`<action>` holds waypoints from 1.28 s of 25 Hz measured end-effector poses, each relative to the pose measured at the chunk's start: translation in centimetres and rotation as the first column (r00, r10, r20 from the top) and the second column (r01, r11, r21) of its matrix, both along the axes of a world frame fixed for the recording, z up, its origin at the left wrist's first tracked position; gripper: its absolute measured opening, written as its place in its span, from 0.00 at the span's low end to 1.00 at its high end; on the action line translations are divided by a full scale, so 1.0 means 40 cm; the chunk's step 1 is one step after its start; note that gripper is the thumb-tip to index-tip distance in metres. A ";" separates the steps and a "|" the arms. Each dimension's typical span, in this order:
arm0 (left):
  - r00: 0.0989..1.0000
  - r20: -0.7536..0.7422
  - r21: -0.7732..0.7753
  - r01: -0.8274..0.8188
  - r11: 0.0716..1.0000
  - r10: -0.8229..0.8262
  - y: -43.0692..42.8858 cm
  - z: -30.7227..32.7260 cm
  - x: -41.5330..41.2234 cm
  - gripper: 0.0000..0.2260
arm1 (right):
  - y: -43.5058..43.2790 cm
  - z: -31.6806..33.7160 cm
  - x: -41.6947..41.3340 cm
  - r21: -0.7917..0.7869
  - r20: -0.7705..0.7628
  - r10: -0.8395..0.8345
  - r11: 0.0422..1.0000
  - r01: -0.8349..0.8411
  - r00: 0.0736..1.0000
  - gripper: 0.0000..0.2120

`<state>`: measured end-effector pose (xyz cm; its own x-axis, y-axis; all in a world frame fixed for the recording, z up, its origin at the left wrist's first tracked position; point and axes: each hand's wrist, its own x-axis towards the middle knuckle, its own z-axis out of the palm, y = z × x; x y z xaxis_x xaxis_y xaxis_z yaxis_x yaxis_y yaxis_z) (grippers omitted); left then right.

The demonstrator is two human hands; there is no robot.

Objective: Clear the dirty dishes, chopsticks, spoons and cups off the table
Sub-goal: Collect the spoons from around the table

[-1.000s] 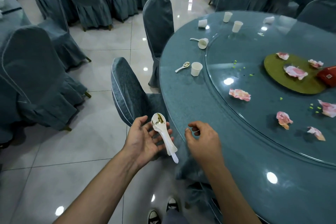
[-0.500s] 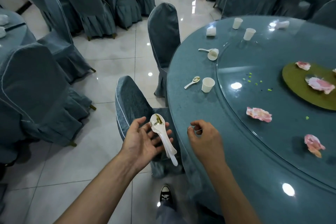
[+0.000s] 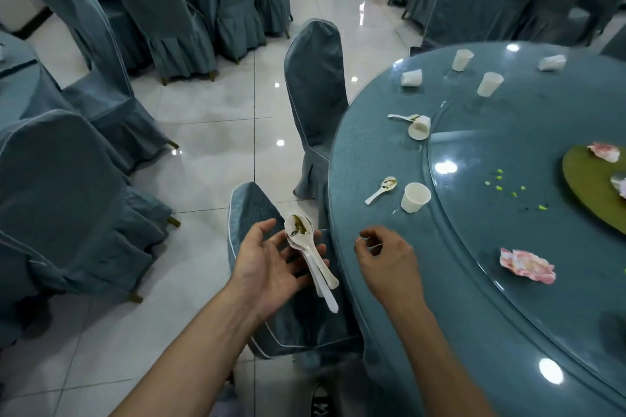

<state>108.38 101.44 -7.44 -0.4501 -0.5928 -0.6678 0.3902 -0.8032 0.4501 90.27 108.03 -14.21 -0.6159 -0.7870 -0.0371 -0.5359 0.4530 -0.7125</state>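
Lower centre: the left hand (image 3: 271, 261) lies palm up, fingers relaxed, carrying stacked soiled spoons (image 3: 306, 247) across them. The right hand (image 3: 386, 254), loosely curled and empty, hovers over the counter (image 3: 440, 301) edge, just right of them. Higher up, a single spoon (image 3: 381, 189) lies beside an upright cup (image 3: 415, 198), well apart from both hands.

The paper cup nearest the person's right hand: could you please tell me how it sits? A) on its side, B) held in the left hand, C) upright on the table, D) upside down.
C: the paper cup stands upright, mouth up, on the table, beside a soiled white soup spoon.
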 end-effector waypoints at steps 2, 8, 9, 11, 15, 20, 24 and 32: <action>0.999 0.011 -0.018 0.030 0.999 -0.030 -0.075 0.004 0.010 0.22 | -0.065 0.001 0.013 -0.009 0.003 -0.027 1.000 0.027 1.000 0.08; 0.970 0.036 -0.055 0.241 0.969 -0.239 -0.278 0.010 0.041 0.24 | -0.196 0.003 0.098 -0.030 -0.002 -0.202 0.979 0.202 0.979 0.08; 0.961 0.038 -0.058 0.275 0.960 -0.273 -0.312 0.011 0.047 0.24 | -0.214 0.004 0.118 -0.020 -0.001 -0.235 0.972 0.235 0.972 0.08; 0.946 0.034 -0.059 0.324 0.944 -0.323 -0.373 0.017 0.058 0.24 | -0.246 0.009 0.155 0.003 -0.009 -0.288 0.958 0.288 0.958 0.08; 0.897 0.046 -0.066 0.441 0.895 -0.439 -0.471 0.014 0.079 0.24 | -0.297 0.007 0.220 0.015 -0.032 -0.405 0.914 0.405 0.914 0.08; 0.831 0.079 -0.069 0.556 0.829 -0.551 -0.572 -0.002 0.107 0.22 | -0.355 -0.001 0.293 0.008 -0.012 -0.518 0.855 0.518 0.855 0.08; 0.798 0.107 -0.061 0.600 0.798 -0.593 -0.609 -0.009 0.112 0.20 | -0.371 -0.016 0.311 0.034 -0.014 -0.564 0.825 0.564 0.826 0.06; 0.751 0.121 -0.043 0.658 0.752 -0.650 -0.692 -0.033 0.006 0.21 | -0.440 -0.066 0.200 0.093 -0.013 -0.641 0.764 0.639 0.768 0.08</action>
<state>108.63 73.77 -8.75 -0.6857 -0.2279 -0.6913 -0.2638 -0.8074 0.5278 98.28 90.42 -16.86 -0.9737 -0.2034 -0.1022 -0.0866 0.7463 -0.6600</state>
